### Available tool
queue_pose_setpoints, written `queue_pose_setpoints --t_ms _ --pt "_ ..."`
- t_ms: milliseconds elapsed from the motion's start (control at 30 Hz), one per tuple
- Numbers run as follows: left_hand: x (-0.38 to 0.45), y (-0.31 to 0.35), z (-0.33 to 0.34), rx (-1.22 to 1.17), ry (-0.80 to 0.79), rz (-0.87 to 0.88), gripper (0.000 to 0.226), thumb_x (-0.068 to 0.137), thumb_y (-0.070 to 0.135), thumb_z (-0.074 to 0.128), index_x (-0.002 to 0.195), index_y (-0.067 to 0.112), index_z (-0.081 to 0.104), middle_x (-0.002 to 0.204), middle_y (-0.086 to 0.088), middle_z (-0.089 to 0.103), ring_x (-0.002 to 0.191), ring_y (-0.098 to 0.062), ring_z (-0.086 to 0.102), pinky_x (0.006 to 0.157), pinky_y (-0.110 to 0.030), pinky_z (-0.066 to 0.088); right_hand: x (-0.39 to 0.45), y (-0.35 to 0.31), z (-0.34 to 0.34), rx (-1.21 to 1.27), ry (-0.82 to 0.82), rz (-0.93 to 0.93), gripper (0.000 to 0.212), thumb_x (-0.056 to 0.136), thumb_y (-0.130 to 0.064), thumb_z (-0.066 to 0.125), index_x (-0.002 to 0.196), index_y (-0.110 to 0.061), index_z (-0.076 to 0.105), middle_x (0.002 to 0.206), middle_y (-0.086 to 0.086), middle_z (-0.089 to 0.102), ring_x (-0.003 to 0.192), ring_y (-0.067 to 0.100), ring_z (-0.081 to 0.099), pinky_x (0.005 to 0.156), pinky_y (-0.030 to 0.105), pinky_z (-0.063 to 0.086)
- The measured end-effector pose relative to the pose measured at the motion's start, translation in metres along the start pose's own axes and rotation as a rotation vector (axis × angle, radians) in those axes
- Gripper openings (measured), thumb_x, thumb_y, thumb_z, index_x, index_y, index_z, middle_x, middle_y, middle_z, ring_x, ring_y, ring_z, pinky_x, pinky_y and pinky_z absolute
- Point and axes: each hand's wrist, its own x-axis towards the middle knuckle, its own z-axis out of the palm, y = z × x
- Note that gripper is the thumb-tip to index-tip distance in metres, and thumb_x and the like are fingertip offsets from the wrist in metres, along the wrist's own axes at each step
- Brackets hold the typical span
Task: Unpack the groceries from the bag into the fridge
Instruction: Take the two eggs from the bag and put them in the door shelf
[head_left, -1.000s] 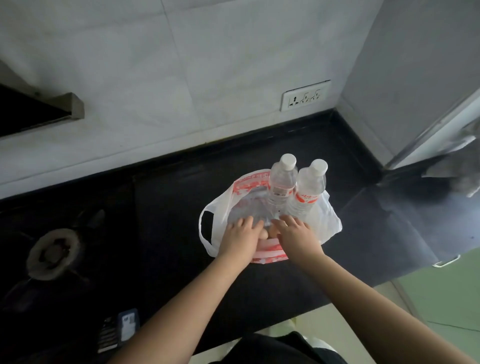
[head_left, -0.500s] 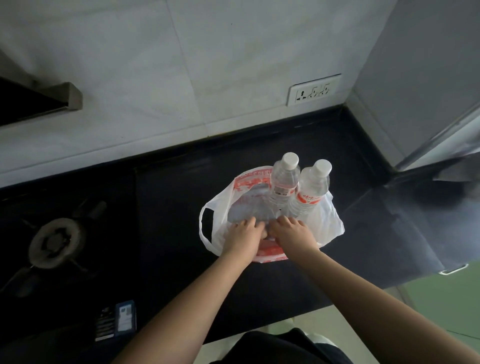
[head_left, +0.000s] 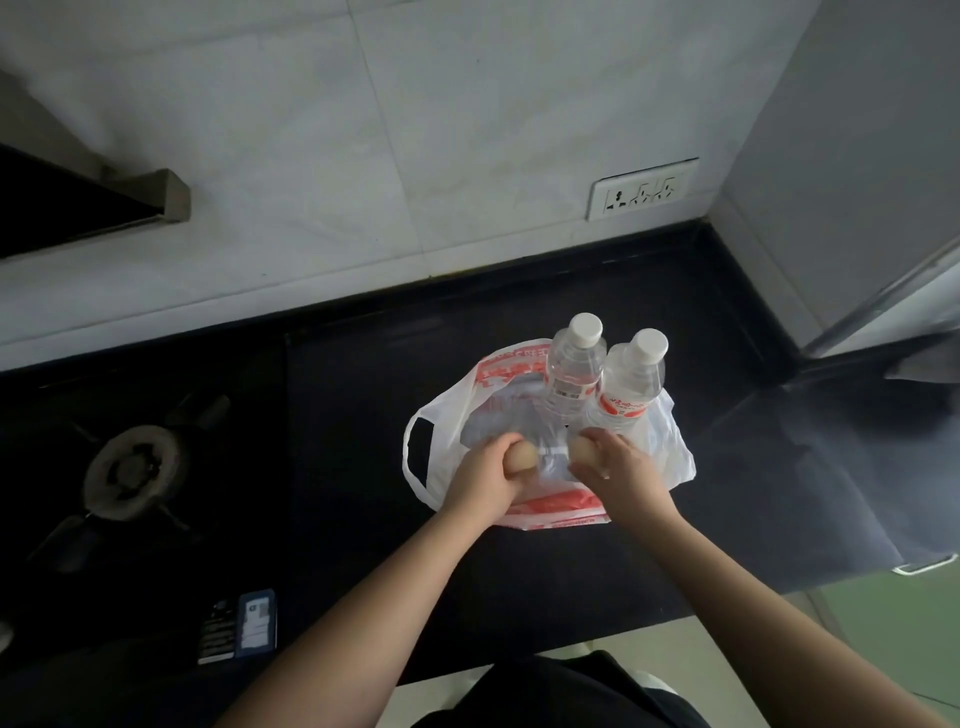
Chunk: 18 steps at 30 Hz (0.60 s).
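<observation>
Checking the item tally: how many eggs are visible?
2. One pale brown egg gripped in the left hand, another in the right hand, both over the white plastic bag. More may be hidden inside.

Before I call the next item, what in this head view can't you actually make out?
- Bag contents: hidden by hands and plastic.
- Egg in left hand and egg in right hand: mostly covered by fingers.
- Bottle label text: too small.
- Fridge: cut off by right edge; interior unseen.
</observation>
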Motion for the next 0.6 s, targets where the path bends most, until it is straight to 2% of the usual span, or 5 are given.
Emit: queue_pose_setpoints --t_ms 100,200,267,367,600 --pt "-0.012 0.008 -0.010 -0.362 -0.022 -0.176 0.043 0.088 0.041 0.069 0.127 0.028 0.055 0.113 0.014 0.062 0.100 -0.009 0.061 0.085 -0.028 0.050 -0.013 -0.005 -0.014 0.272 -0.028 0.132 0.035 0.085 -0.028 0.070 0.118 -0.027 0.057 0.096 -0.006 0.065 0.083 0.008 0.062 0.065 0.017 0.045" --pt "-0.031 0.012 -0.017 -0.891 -0.038 -0.282 0.039 0.092 0.033 0.065 0.127 0.016 0.059 0.106 0.000 0.071 0.097 -0.021 0.071 0.095 -0.039 0.054 -0.029 -0.012 -0.022 0.438 -0.096 0.148 0.035 0.087 -0.028 0.068 0.120 -0.030 0.056 0.103 -0.010 0.063 0.092 0.007 0.062 0.068 0.017 0.047" --pt "-0.049 0.013 -0.026 -1.029 -0.021 -0.243 0.045 0.089 0.036 0.064 0.124 0.008 0.060 0.101 -0.007 0.071 0.095 -0.025 0.070 0.099 -0.043 0.052 -0.038 -0.017 -0.023 0.497 -0.159 0.134 0.033 0.088 -0.028 0.068 0.119 -0.029 0.058 0.105 -0.009 0.063 0.094 0.007 0.063 0.066 0.014 0.048" --pt "-0.081 0.016 -0.040 -1.228 -0.030 -0.208 0.048 0.091 0.035 0.059 0.124 0.001 0.058 0.097 -0.013 0.069 0.093 -0.023 0.069 0.084 -0.033 0.057 -0.043 -0.022 -0.022 0.517 -0.245 0.103 0.034 0.088 -0.032 0.066 0.121 -0.029 0.058 0.110 -0.008 0.063 0.100 0.007 0.062 0.071 0.015 0.048" --pt "-0.143 0.014 -0.054 -1.361 0.100 -0.140 0.047 0.091 0.040 0.059 0.130 0.013 0.059 0.116 -0.013 0.068 0.099 -0.020 0.068 0.078 -0.026 0.055 -0.041 -0.040 -0.012 0.857 -0.523 0.168 0.045 0.086 -0.031 0.062 0.129 -0.020 0.055 0.126 0.008 0.057 0.110 0.023 0.064 0.092 0.033 0.052"
